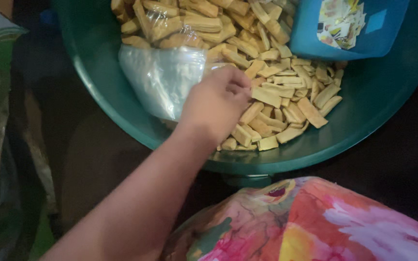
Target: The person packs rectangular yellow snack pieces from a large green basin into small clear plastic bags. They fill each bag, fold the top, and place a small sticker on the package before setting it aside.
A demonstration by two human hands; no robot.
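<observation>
Reaching into the big green tub [364,111], the left hand [216,104] has its fingers curled around yellow snack sticks [267,96] — right beside a clear plastic bag [163,79].

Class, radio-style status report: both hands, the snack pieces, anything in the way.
Left hand down in green basin, fingers on tan snack pieces. Right hand out of view. Clear plastic bag beside hand; blue scoop on pile's far side.

One bare forearm reaches up from lower left, its hand [216,104] palm-down, fingers curled loosely downward.
</observation>
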